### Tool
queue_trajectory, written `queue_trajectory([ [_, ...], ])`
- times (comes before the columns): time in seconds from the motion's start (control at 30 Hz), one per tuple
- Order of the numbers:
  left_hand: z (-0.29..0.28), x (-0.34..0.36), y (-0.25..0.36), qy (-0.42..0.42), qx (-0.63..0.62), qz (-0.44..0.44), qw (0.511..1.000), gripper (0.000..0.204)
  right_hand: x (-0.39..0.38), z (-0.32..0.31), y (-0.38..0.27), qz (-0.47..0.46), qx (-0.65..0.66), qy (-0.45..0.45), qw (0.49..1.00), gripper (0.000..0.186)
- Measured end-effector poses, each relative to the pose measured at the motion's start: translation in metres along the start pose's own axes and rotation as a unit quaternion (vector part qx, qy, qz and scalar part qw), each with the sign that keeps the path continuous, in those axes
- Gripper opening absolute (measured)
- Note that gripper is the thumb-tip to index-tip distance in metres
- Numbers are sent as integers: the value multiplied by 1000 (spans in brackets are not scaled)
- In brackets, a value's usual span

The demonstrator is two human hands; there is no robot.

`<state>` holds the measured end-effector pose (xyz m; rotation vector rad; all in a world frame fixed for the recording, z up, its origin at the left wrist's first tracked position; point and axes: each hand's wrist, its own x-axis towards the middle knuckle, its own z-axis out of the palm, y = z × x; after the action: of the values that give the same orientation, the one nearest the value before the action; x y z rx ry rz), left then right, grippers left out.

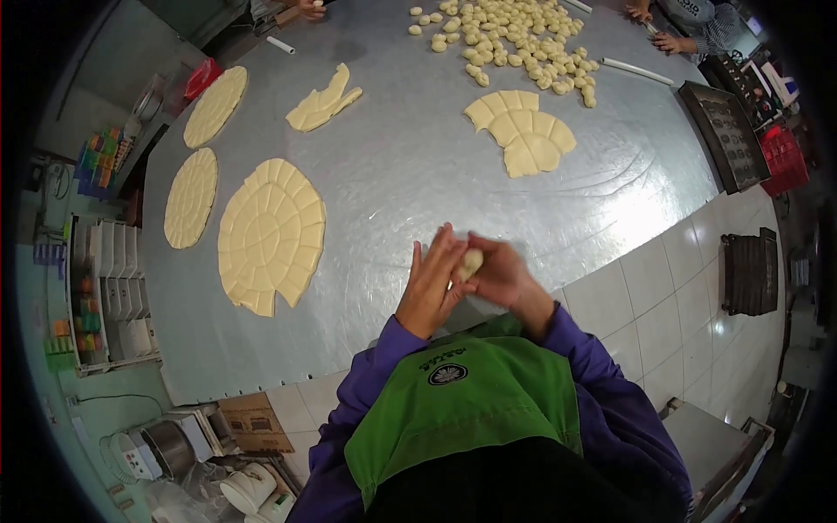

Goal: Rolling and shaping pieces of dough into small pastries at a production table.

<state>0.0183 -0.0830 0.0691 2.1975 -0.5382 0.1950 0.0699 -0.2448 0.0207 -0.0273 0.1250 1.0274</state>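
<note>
A small, pale ball of dough (472, 263) is between my two hands, just over the near edge of the metal table. My right hand (506, 277) has its fingers curled around the ball and is slightly blurred. Beside it, my left hand (430, 285) holds its fingers stretched out, with its palm side against the dough. To the left lies a large round dough sheet (270, 228) scored into segments, with a notch at its near edge. A partly used scored dough piece (523, 131) rests farther off to the right.
Many dough balls (514, 39) are spread across the far side of the steel table (392, 183). Two more dough discs (191, 198) and a torn strip (323, 103) lie left. A dark moulded tray (724, 135) sits at the right edge. Other people's hands (671, 42) work opposite.
</note>
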Motion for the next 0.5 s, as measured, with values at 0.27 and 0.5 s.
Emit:
queue_trajectory([
  [0.27,-22,-36,-27,112,-10,-101,988,45,-11,80,-161,-495,-250,246,795,58],
  [0.5,-18,-61,-31,107,-12,-160,981,43,14,-5,-141,-389,-867,301,84,49],
])
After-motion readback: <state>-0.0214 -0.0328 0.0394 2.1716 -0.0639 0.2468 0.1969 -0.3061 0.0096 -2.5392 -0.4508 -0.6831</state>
